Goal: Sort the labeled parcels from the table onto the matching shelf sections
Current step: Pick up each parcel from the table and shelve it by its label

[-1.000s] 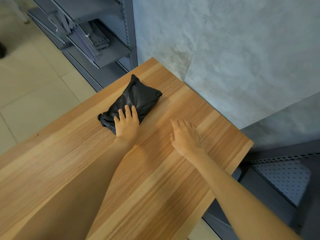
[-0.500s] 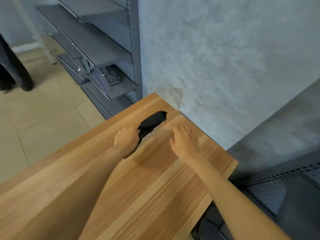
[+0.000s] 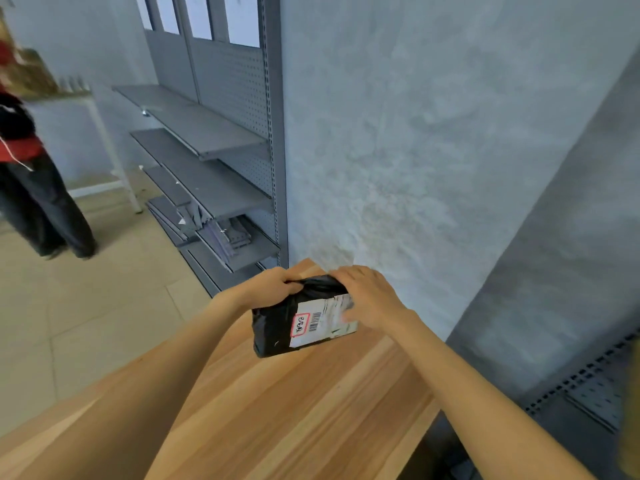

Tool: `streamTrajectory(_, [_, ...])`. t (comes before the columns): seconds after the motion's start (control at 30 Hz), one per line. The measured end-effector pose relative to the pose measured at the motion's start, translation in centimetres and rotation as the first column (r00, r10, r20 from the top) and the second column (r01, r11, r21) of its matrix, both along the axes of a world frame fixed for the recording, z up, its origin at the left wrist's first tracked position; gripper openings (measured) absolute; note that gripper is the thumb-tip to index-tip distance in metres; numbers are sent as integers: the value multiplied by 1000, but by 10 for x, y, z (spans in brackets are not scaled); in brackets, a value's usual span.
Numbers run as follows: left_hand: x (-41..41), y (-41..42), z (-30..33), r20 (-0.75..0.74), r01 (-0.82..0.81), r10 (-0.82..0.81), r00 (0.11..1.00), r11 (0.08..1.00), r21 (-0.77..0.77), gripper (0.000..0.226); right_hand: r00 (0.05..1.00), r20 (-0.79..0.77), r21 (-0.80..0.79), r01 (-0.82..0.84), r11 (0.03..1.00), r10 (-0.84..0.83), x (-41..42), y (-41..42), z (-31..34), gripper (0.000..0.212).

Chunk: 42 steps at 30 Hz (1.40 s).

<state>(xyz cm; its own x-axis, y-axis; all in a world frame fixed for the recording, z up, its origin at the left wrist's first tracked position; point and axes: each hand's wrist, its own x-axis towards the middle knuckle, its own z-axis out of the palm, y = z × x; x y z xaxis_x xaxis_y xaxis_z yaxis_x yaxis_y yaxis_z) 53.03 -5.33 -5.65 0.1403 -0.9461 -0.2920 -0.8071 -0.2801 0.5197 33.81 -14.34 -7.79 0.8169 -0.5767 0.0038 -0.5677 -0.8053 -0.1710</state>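
Left fingers (image 3: 289, 285): curled tight over the far left corner of the parcel, bunching its black wrap.
Left hand (image 3: 268, 285): knuckles up, clamped on that corner; the bare forearm runs back toward the lower left.
Right fingers (image 3: 349, 273): bent over the far right edge of the parcel, tips hidden behind it; the thumb lies across the right end of the label.
Right hand (image 3: 369, 297): gripping the parcel's right side, back of the hand toward the camera.
Parcel (image 3: 277, 327): black plastic bag, held by both hands with its labelled face tilted toward the camera, over the far end of the table; I cannot tell whether its lower edge touches the wood.
Label (image 3: 320, 322): white, with a barcode and a red-outlined tag of handwritten marks, too small to read.
Table (image 3: 294, 410): light wood grain, its far corner just beside the wall.
Wall (image 3: 415, 150): grey, rough plaster, right of the shelving.
Shelf unit (image 3: 214, 161): grey metal with pegboard back, several tiers; thin flat items lie on 1 low tier.
Another person (image 3: 31, 188): standing at far left on the tiled floor (image 3: 86, 306), red top and dark trousers, well apart from the table.
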Motion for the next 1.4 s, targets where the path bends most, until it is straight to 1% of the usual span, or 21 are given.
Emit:
streamTrajectory(0.17, [-14, 15, 11, -8, 42, -42, 999, 999, 25, 31, 996, -87, -49, -13, 999, 8, -5, 5, 12, 55])
streamTrajectory(0.23, [-17, 20, 13, -17, 49, -49, 999, 998, 28, 31, 994, -105, -74, -34, 997, 26, -6, 6, 22, 52])
streamTrajectory(0.3, [-22, 22, 16, -36, 49, -49, 998, 999, 16, 35, 991, -122, -140, -70, 988, 53, -6, 6, 37, 49])
streamTrajectory(0.37, [-30, 23, 19, -65, 26, -27, 997, 999, -27, 48, 985, -143, -246, -125, 961, 92, -3, 7, 52, 42])
streamTrajectory(0.4, [-35, 22, 19, -44, 7, -9, 999, 999, -53, 56, 982, -155, -295, -152, 943, 110, -1, 8, 59, 39])
streamTrajectory(0.43, [-40, 21, 18, 13, -9, 10, 1000, 997, -81, 61, 978, -166, -339, -178, 924, 127, 2, 8, 65, 37])
streamTrajectory(0.5, [-50, 18, 13, 134, -49, 69, 989, 988, -146, 61, 971, -188, -400, -213, 891, 148, 8, 9, 75, 36])
streamTrajectory(0.53, [-54, 16, 11, 152, -79, 109, 982, 979, -190, 57, 969, -196, -414, -219, 884, 148, 10, 10, 79, 37])
streamTrajectory(0.6, [-60, 15, 7, 122, -136, 172, 978, 957, -257, 49, 971, -194, -424, -213, 880, 142, 12, 9, 82, 37])
streamTrajectory(0.7, [-62, 15, 6, 39, -189, 209, 977, 937, -294, 42, 980, -139, -418, -187, 889, 141, 9, 4, 82, 40])
streamTrajectory(0.77, [-59, 15, 8, -57, -250, 245, 968, 914, -319, 39, 988, -34, -400, -149, 904, 148, 3, 2, 85, 53])
streamTrajectory(0.83, [-53, 14, 12, -185, -330, 282, 941, 884, -332, 35, 992, 89, -374, -55, 926, 95, -5, 1, 94, 67])
streamTrajectory(0.9, [-45, 11, 18, -343, -425, 316, 885, 848, -316, 32, 984, 176, -369, 62, 927, 4, -16, -4, 104, 69])
streamTrajectory(0.97, [-38, 8, 29, -487, -511, 336, 806, 811, -286, 30, 969, 229, -364, 169, 916, -87, -25, -10, 112, 67])
streamTrajectory(1.1, [-35, -1, 56, -685, -580, 284, 671, 776, -246, 29, 929, 294, -334, 321, 886, -225, -37, -19, 118, 62])
streamTrajectory(1.23, [-41, -8, 81, -824, -618, 206, 527, 759, -206, 34, 876, 343, -311, 447, 838, -340, -42, -20, 116, 57])
streamTrajectory(1.3, [-44, -12, 90, -859, -619, 185, 477, 765, -179, 35, 847, 363, -283, 497, 820, -388, -44, -19, 114, 55])
streamTrajectory(1.4, [-47, -18, 99, -885, -597, 162, 436, 788, -149, 41, 832, 357, -301, 532, 791, -424, -52, -17, 115, 52])
